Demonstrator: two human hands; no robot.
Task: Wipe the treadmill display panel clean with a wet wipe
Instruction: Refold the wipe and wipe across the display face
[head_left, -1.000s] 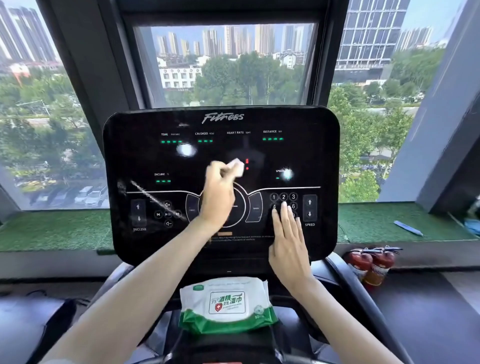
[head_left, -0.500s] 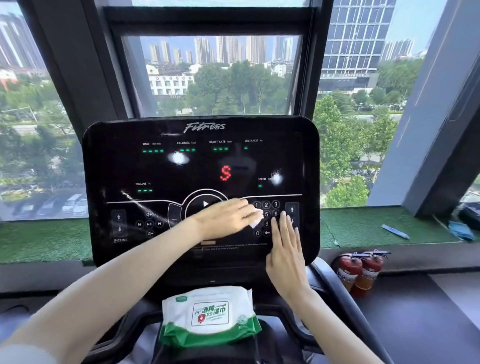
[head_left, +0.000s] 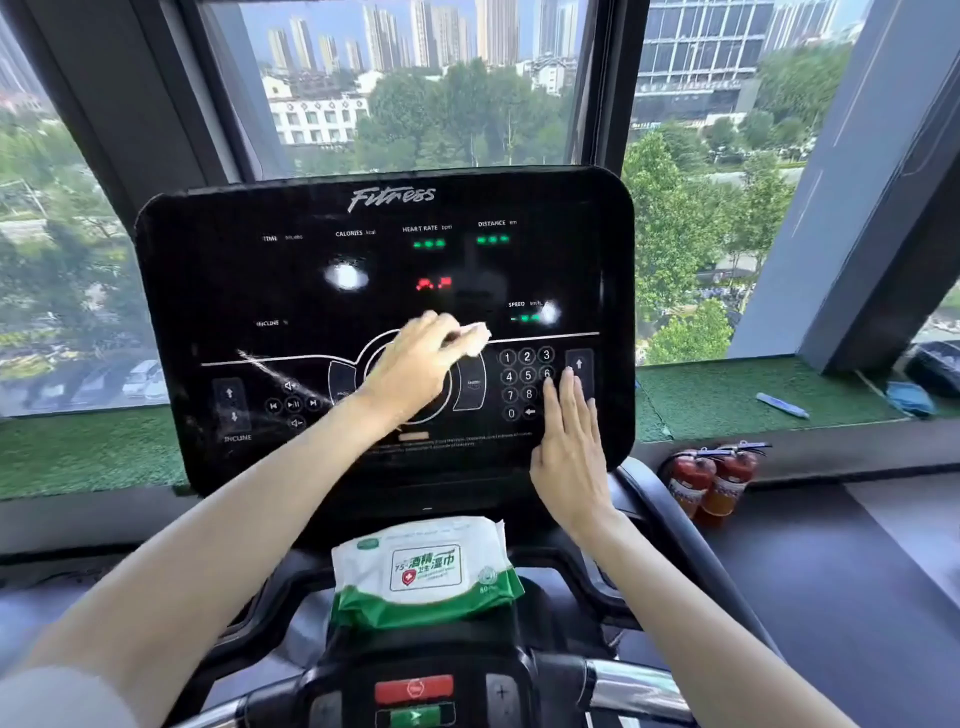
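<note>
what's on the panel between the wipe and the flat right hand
In the head view, the number keypad lies between the wet wipe in the left hand and the right hand.

A high-rise gym: treadmill console (head_left: 384, 270) marked "Fitness", city-view windows (head_left: 415, 88), fire extinguishers (head_left: 711, 483).

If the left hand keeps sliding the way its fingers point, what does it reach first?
Judging loosely, the left hand with the wet wipe points right and slightly up, so it would first cross the SPEED readout above the number keypad.
</note>
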